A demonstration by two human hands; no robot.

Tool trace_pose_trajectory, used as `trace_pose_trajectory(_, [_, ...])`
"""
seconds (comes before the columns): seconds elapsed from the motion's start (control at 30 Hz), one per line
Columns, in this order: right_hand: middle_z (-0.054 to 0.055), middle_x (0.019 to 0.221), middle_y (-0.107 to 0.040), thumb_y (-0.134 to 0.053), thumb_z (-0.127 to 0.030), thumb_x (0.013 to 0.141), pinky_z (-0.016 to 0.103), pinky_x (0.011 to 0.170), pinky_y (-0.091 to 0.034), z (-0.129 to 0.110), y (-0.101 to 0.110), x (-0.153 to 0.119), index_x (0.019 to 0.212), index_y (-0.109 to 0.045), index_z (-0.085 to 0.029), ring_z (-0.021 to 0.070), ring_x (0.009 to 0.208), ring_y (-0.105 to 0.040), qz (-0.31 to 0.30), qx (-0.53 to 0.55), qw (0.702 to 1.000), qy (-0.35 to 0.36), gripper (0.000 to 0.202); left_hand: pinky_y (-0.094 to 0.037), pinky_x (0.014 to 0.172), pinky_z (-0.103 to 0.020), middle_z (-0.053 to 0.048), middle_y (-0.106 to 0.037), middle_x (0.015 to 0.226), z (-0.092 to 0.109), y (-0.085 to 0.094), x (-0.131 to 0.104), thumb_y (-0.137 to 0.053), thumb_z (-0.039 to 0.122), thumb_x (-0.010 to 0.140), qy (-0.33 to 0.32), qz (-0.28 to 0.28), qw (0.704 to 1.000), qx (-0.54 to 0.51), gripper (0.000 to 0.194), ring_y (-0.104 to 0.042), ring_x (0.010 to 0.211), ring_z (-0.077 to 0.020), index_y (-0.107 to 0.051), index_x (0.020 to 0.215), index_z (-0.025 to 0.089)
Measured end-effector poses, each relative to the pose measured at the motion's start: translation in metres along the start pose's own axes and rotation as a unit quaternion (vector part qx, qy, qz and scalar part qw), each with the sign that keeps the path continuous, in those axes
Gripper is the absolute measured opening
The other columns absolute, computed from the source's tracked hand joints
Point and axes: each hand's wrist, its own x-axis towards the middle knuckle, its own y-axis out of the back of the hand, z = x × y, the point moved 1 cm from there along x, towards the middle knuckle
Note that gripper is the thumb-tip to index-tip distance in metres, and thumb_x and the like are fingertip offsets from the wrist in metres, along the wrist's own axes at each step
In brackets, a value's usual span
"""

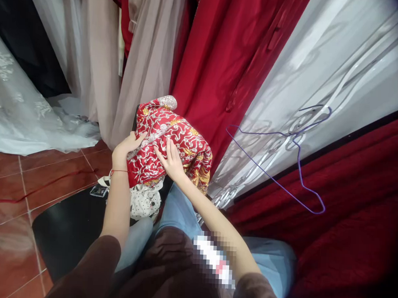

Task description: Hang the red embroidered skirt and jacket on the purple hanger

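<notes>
A red garment (pixel 182 139) with silver and gold embroidery lies bunched in front of me, over the end of a black seat (pixel 70 227). My left hand (pixel 130 144) rests on its left edge, fingers stretched across a silver-trimmed band. Lower on the cloth, my right hand (pixel 171 160) lies flat with its fingers spread. Both palms face down on the fabric. Just below the garment sits a white cloth item with dark dots (pixel 145 201), partly covered by it. A small dark packet (pixel 98 190) lies beside that on the seat.
Long gowns hang behind, among them a red one (pixel 229 58), a beige one (pixel 150 63) and a white lace one (pixel 29 111). A purple hanger (pixel 267 174) hooks on a white scrolled metal frame (pixel 340 89) at right. Red tiles (pixel 8 202) cover the floor at left.
</notes>
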Motion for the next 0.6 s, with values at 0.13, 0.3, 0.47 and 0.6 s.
trace_pose_trajectory(0.13, [0.024, 0.16, -0.032, -0.044, -0.004, 0.096, 0.062, 0.117, -0.033, -0.005, 0.004, 0.001, 0.161, -0.019, -0.018, 0.0341, 0.15, -0.031, -0.011, -0.003, 1.0, -0.01, 0.071, -0.049, 0.097, -0.038, -0.019, -0.066, 0.129, -0.02, 0.0, 0.007, -0.05, 0.08, 0.077, -0.032, -0.004, 0.998, -0.059, 0.082, -0.067, 0.112, -0.0312, -0.057, 0.123, 0.014])
trace_pose_trajectory(0.3, [0.028, 0.155, -0.04, -0.044, -0.006, 0.096, 0.06, 0.116, -0.031, -0.018, 0.018, 0.005, 0.152, -0.037, -0.012, 0.0327, 0.146, -0.039, -0.011, -0.02, 0.999, -0.022, 0.057, -0.053, 0.08, -0.032, -0.008, -0.074, 0.102, -0.023, 0.033, -0.01, -0.069, 0.076, 0.064, -0.066, 0.08, 0.991, -0.081, 0.068, -0.069, 0.091, -0.0259, -0.066, 0.099, 0.017])
trace_pose_trajectory(0.47, [0.019, 0.14, -0.058, -0.04, -0.01, 0.098, 0.05, 0.104, -0.04, -0.02, 0.051, 0.021, 0.126, -0.062, -0.019, 0.0286, 0.128, -0.052, 0.006, -0.007, 1.0, -0.008, 0.036, -0.052, 0.06, -0.03, -0.005, -0.074, 0.084, -0.034, 0.082, -0.04, -0.079, 0.071, 0.053, 0.031, -0.041, 0.995, -0.084, 0.066, -0.068, 0.072, -0.0244, -0.069, 0.092, 0.019])
trace_pose_trajectory(0.6, [0.013, 0.117, -0.068, -0.039, -0.014, 0.1, 0.038, 0.089, -0.043, -0.006, 0.096, 0.049, 0.118, -0.065, -0.02, 0.0236, 0.103, -0.057, 0.026, 0.002, 1.0, -0.01, 0.032, -0.057, 0.068, -0.034, -0.011, -0.075, 0.091, -0.053, 0.099, -0.052, -0.072, 0.076, 0.06, 0.013, -0.073, 0.985, -0.154, 0.07, -0.07, 0.081, -0.027, -0.069, 0.097, 0.017])
